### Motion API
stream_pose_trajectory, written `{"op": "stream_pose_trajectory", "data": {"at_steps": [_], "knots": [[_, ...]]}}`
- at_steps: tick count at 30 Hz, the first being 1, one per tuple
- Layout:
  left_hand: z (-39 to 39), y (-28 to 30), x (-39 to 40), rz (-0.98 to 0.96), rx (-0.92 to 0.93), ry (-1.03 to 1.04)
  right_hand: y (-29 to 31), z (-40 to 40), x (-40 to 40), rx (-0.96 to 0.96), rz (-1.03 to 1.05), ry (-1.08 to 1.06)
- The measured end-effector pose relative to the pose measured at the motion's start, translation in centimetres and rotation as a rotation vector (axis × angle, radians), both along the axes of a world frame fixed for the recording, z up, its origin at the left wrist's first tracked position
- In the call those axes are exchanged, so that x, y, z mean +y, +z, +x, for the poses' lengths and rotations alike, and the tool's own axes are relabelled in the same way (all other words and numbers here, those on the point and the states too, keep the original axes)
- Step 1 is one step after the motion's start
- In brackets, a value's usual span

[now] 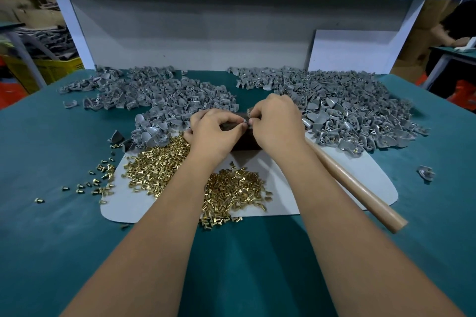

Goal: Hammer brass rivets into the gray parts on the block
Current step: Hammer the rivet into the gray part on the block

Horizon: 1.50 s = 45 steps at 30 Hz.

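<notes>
Both hands meet over the dark block (246,140) at the table's middle. My left hand (215,131) pinches a small gray part (244,122) at its fingertips. My right hand (277,122) pinches the same small piece from the right; whether a rivet is in it is hidden by the fingers. The hammer's wooden handle (360,185) runs from under my right wrist toward the lower right, its head hidden. Brass rivets (231,193) lie heaped on a white sheet (360,170) below the hands.
Large heaps of gray parts spread at the back left (154,92) and back right (347,105) on the teal table cover (51,226). Loose rivets (100,177) scatter to the left. One gray part (426,172) lies alone at the right. A white panel stands behind.
</notes>
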State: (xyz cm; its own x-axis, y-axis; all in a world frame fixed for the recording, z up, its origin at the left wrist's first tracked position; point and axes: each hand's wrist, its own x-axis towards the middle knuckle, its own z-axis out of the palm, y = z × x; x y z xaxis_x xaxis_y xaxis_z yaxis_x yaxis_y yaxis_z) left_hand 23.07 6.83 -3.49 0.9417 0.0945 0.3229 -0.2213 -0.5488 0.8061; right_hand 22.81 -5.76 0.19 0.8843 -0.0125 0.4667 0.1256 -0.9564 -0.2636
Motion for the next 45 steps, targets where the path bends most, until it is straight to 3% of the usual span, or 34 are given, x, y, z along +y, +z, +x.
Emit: {"op": "stream_pose_trajectory", "data": {"at_steps": [6,12,16,21,25,36,40,45], "knots": [[0.0,0.1,-0.1,0.018,0.004,0.003,0.9,0.8,0.5,0.251,0.117,-0.04],[0.0,-0.1,-0.2,0.023,-0.004,-0.003,0.9,-0.2,0.3,0.18,0.038,0.03],[0.0,0.0,-0.3,0.03,-0.002,0.006,1.7,0.7,0.4,0.358,0.005,0.0],[0.1,0.0,-0.2,0.055,-0.001,0.015,2.0,0.5,0.3,0.231,0.003,0.03],[0.2,0.0,-0.2,0.066,0.005,0.018,2.7,0.9,0.5,0.237,-0.032,0.04],[-0.1,0.0,-0.2,0.043,-0.003,0.019,1.6,-0.3,-0.5,0.202,0.128,0.109],[-0.3,0.0,-0.2,-0.002,0.009,-0.006,1.1,-2.0,-2.4,0.049,0.179,-0.125],[-0.2,0.0,-0.5,0.065,-0.001,0.041,-0.3,-3.7,-3.6,0.319,0.024,-0.234]]}}
